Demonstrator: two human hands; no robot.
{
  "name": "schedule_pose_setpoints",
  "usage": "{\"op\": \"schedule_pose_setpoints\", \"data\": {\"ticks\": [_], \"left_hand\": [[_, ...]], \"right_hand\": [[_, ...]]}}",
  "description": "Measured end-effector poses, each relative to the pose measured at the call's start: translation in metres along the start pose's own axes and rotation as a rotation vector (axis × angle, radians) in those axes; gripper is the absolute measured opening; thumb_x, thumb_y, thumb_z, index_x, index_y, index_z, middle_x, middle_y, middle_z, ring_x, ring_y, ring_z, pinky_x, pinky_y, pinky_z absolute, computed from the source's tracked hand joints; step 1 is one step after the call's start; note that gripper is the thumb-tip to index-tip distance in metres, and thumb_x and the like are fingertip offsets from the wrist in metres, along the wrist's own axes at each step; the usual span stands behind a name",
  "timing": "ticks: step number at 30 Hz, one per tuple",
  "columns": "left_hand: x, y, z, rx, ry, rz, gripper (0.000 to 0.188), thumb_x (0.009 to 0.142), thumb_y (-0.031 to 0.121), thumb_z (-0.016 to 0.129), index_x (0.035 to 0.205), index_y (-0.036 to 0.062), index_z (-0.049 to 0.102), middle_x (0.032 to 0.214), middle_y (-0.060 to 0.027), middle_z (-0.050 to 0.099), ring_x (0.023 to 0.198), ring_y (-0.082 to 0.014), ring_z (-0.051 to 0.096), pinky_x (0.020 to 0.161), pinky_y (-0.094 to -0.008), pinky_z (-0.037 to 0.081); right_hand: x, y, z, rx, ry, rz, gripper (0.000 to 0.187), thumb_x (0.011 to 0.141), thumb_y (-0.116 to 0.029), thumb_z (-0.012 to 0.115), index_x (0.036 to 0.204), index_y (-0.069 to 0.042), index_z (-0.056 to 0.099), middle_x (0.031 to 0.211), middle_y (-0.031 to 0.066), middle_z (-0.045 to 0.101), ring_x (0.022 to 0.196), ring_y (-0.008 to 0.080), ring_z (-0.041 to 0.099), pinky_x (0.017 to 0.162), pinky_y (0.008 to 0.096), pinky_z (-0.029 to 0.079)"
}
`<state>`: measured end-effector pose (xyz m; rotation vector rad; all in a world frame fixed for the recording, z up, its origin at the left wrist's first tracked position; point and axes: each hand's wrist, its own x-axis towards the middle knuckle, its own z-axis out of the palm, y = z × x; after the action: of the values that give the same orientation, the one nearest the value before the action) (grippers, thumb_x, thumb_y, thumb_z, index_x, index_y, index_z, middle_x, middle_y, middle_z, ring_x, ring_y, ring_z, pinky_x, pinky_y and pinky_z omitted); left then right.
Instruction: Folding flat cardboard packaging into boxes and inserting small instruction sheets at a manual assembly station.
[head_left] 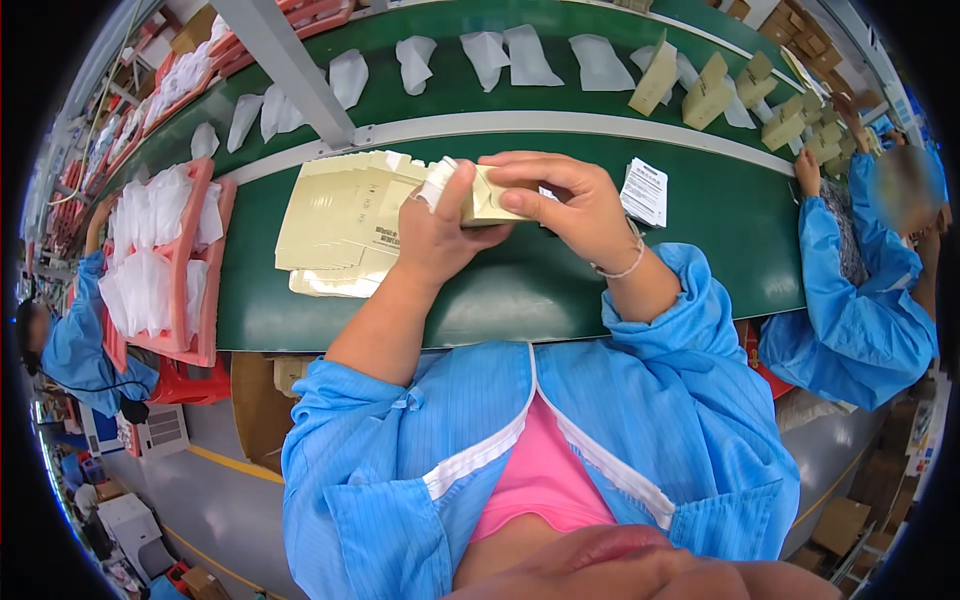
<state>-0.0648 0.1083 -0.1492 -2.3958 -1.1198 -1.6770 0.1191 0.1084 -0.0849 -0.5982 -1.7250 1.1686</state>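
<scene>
A small cream-coloured carton [484, 202] is held between my two hands above the green bench. My left hand [440, 228] is wrapped around its left part, thumb on top. At the right end, my right hand [572, 200] touches the carton with its thumb and fingers. Something white [436, 182] sticks out at the carton's left side, by my left thumb; I cannot tell whether it is a flap or a pouch. Left of my hands lies a fanned pile of flat cream cartons [335, 215]. A stack of white printed leaflets [645, 194] lies to the right.
Beyond a metal rail [480, 125], a green conveyor belt [385, 62] carries white pouches [600, 62] and standing cream cartons [707, 92]. A grey post [290, 75] rises beside the rail. Pink trays [200, 270] of white pouches stand left. Co-workers in blue sit on both sides.
</scene>
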Motion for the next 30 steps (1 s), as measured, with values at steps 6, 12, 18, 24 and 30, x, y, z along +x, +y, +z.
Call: {"op": "schedule_pose_setpoints", "data": {"ticks": [6,12,18,24,30], "left_hand": [[0.003,-0.007,0.006,0.013,-0.030,0.150,0.100,0.050,0.017,0.086,0.133,0.0219,0.032,0.103,-0.0101,0.059,0.084,-0.0306,0.063,0.065,-0.0373,0.052],[0.003,-0.012,0.017,-0.056,-0.052,0.143,0.103,0.050,0.017,0.086,0.135,0.0216,0.028,0.108,-0.0129,0.057,0.090,-0.0324,0.061,0.070,-0.0385,0.051],[0.009,-0.012,0.024,-0.595,0.024,-0.255,0.105,0.067,0.016,0.079,0.143,0.0176,0.006,0.123,-0.0187,0.050,0.106,-0.0318,0.055,0.085,-0.0410,0.047],[0.023,0.003,0.003,-1.225,-0.124,-1.005,0.099,0.080,0.009,0.068,0.143,0.0138,-0.008,0.127,-0.0195,0.047,0.115,-0.0283,0.049,0.096,-0.0395,0.042],[0.026,-0.007,0.004,-0.911,-0.168,-0.983,0.076,0.081,0.004,0.066,0.140,0.0040,0.018,0.128,-0.0161,0.048,0.116,-0.0230,0.049,0.098,-0.0343,0.041]], "right_hand": [[-0.002,0.009,0.002,0.027,0.120,0.146,0.029,0.079,-0.002,0.067,0.108,0.000,0.064,0.108,0.0115,0.065,0.098,0.0162,0.060,0.085,0.0264,0.048],[-0.006,0.006,-0.008,-0.127,0.052,-0.046,0.044,0.078,-0.002,0.067,0.120,-0.004,0.056,0.117,0.0106,0.060,0.106,0.0197,0.058,0.091,0.0323,0.046],[-0.012,0.024,-0.021,-0.433,0.076,-0.362,0.058,0.072,-0.002,0.070,0.126,-0.008,0.050,0.121,0.0126,0.057,0.111,0.0285,0.055,0.097,0.0375,0.042],[-0.018,0.033,-0.033,-0.655,-0.284,-0.509,0.059,0.066,-0.003,0.075,0.120,-0.008,0.053,0.123,0.0127,0.054,0.118,0.0337,0.048,0.099,0.0382,0.040],[-0.035,0.046,-0.069,-0.824,-0.267,0.018,0.053,0.064,-0.005,0.076,0.113,-0.009,0.055,0.127,0.0116,0.050,0.118,0.0328,0.046,0.097,0.0365,0.042]]}}
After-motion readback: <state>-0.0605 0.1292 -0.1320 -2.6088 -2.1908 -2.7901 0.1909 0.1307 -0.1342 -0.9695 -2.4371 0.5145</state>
